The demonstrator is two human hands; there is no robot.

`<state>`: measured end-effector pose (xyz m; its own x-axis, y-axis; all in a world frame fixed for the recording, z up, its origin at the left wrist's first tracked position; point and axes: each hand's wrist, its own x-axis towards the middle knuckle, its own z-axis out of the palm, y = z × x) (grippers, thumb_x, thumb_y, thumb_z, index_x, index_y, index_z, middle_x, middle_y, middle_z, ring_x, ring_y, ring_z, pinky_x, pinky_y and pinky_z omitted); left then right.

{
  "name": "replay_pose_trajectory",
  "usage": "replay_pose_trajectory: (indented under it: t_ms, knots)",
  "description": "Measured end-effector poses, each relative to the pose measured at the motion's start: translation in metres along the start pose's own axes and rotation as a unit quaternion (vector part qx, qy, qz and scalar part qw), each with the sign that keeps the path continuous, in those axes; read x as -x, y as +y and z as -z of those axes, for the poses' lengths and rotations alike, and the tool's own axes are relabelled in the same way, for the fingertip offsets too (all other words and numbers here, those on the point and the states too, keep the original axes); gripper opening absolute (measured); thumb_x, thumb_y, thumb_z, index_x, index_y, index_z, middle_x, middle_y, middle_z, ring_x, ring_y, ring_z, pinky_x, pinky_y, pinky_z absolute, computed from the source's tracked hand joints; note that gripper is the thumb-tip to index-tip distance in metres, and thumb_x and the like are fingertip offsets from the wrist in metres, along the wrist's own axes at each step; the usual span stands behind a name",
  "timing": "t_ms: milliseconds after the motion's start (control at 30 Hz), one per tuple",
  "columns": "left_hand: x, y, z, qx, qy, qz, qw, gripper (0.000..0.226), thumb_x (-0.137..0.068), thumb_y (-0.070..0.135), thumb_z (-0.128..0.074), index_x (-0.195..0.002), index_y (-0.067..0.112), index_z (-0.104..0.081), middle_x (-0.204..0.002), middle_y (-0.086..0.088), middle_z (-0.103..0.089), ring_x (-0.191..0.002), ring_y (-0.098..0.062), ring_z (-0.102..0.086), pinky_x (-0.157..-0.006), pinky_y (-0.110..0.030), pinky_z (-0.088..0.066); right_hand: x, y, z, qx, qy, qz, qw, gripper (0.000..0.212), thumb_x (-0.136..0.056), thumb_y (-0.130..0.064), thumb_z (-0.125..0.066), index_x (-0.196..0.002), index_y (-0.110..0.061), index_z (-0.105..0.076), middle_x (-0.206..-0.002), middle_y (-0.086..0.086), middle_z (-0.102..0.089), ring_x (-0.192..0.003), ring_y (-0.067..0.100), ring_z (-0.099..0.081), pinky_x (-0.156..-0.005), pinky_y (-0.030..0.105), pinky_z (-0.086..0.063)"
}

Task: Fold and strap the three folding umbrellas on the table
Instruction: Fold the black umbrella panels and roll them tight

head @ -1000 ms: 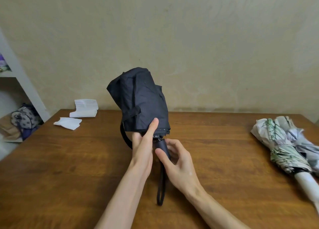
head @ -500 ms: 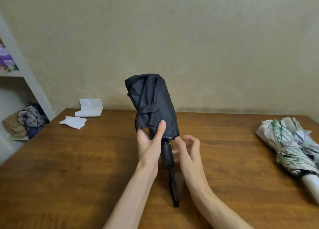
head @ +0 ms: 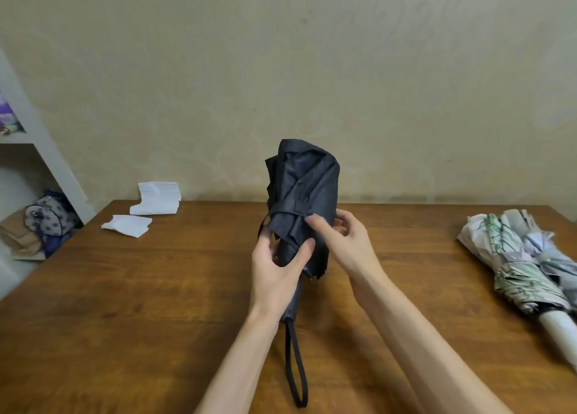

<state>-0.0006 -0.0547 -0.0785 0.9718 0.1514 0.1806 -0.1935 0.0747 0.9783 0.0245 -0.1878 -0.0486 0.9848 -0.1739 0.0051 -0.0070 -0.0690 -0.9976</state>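
A black folding umbrella [head: 307,182] stands upright above the middle of the wooden table [head: 125,304], canopy bunched, its wrist loop [head: 296,370] hanging down. My left hand [head: 276,276] grips the lower canopy from the left, thumb across the front. My right hand [head: 340,242] holds the canopy from the right, fingers on the fabric strap [head: 285,209] that runs round the canopy. Two more folded umbrellas lie at the right edge: a green leaf-print one [head: 512,267] with a white handle and a pale grey one [head: 555,257] beside it.
Stacks of white paper napkins [head: 156,198] and a smaller pile [head: 126,224] lie at the table's far left corner. A white shelf [head: 46,151] with bags stands to the left. A beige wall closes the back.
Both hands moved up from the handle onto the canopy. The umbrella turned, and the strap now sits under my right fingers. The view shifted slightly.
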Motion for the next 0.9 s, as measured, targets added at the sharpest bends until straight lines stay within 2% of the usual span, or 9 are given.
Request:
replay_pose_trajectory:
  t_ms: [100,233,333,467,567,700,767,833,900]
  knots:
    - [0.003,0.001,0.0,-0.005,-0.015,0.003,1.0,0.055,-0.09,0.027,-0.085,-0.138,0.037,-0.059,-0.127,0.015,-0.074,-0.119,-0.003,-0.068,-0.109,-0.039,-0.055,-0.001,-0.007,0.011,-0.043,-0.019,-0.005,0.999,0.069,-0.082,-0.059,-0.077,-0.14,-0.026,-0.059,-0.134,-0.009,-0.066,-0.122,0.01,-0.063,-0.096,0.03,-0.052]
    - [0.007,0.0,-0.004,-0.018,-0.029,-0.005,0.999,0.05,-0.09,0.018,-0.084,-0.131,0.036,-0.061,-0.119,0.018,-0.076,-0.113,-0.001,-0.071,-0.101,-0.032,-0.059,0.002,-0.009,0.01,-0.05,0.005,0.002,0.999,0.077,-0.081,-0.053,-0.088,-0.143,-0.029,-0.048,-0.127,-0.013,-0.062,-0.108,0.001,-0.063,-0.077,0.019,-0.052]
    - [0.008,-0.002,-0.007,-0.052,-0.028,-0.019,0.998,0.053,-0.09,0.022,-0.085,-0.136,0.032,-0.062,-0.121,0.017,-0.075,-0.115,-0.003,-0.07,-0.1,-0.036,-0.061,0.004,-0.006,0.008,-0.063,0.016,0.001,0.998,0.088,-0.076,-0.051,-0.092,-0.146,-0.026,-0.045,-0.123,-0.015,-0.062,-0.107,0.001,-0.065,-0.077,0.018,-0.055]
    - [0.01,-0.003,-0.01,-0.082,-0.015,-0.043,0.996,0.057,-0.089,0.025,-0.086,-0.14,0.029,-0.062,-0.122,0.013,-0.075,-0.114,-0.006,-0.071,-0.095,-0.039,-0.062,0.004,-0.007,0.003,-0.05,0.019,0.018,0.998,0.081,-0.078,-0.048,-0.092,-0.139,-0.027,-0.044,-0.116,-0.02,-0.059,-0.1,-0.005,-0.063,-0.07,0.015,-0.057]
    - [0.013,-0.001,-0.011,-0.114,-0.007,-0.061,0.992,0.054,-0.088,0.025,-0.086,-0.137,0.028,-0.063,-0.114,0.013,-0.077,-0.104,-0.001,-0.073,-0.087,-0.035,-0.065,0.004,-0.009,-0.001,-0.04,0.031,0.02,0.999,0.076,-0.077,-0.049,-0.093,-0.13,-0.029,-0.042,-0.12,-0.015,-0.06,-0.106,0.001,-0.064,-0.086,0.028,-0.058]
    - [0.019,0.005,-0.014,-0.173,-0.012,-0.104,0.979,0.049,-0.088,0.032,-0.085,-0.129,0.028,-0.059,-0.107,0.013,-0.077,-0.095,0.001,-0.074,-0.079,-0.033,-0.065,0.002,-0.007,-0.003,-0.052,0.061,0.015,0.997,0.068,-0.081,-0.041,-0.091,-0.132,-0.025,-0.05,-0.123,-0.007,-0.065,-0.109,0.012,-0.068,-0.094,0.039,-0.062]
    - [0.021,0.009,-0.015,-0.196,-0.027,-0.114,0.974,0.042,-0.091,0.04,-0.08,-0.124,0.026,-0.058,-0.108,0.012,-0.076,-0.096,0.0,-0.074,-0.077,-0.03,-0.064,0.001,-0.008,-0.001,-0.082,0.068,0.014,0.994,0.063,-0.085,-0.035,-0.089,-0.135,-0.021,-0.055,-0.122,-0.004,-0.069,-0.107,0.013,-0.072,-0.093,0.04,-0.064]
    - [0.025,0.015,-0.011,-0.307,0.007,-0.148,0.94,0.037,-0.097,0.055,-0.065,-0.122,0.028,-0.062,-0.105,0.012,-0.078,-0.09,-0.002,-0.075,-0.07,-0.019,-0.058,-0.001,-0.007,0.004,-0.108,0.076,0.015,0.991,0.056,-0.088,-0.03,-0.087,-0.135,-0.021,-0.058,-0.121,-0.002,-0.072,-0.105,0.015,-0.075,-0.091,0.04,-0.065]
    - [0.029,0.025,-0.005,-0.417,0.089,-0.217,0.878,0.033,-0.101,0.056,-0.055,-0.106,0.028,-0.071,-0.086,0.011,-0.076,-0.073,-0.008,-0.073,-0.06,-0.02,-0.051,-0.004,-0.006,0.011,-0.098,0.1,0.026,0.99,0.055,-0.089,-0.029,-0.087,-0.134,-0.02,-0.057,-0.121,-0.001,-0.072,-0.104,0.016,-0.075,-0.092,0.044,-0.065]
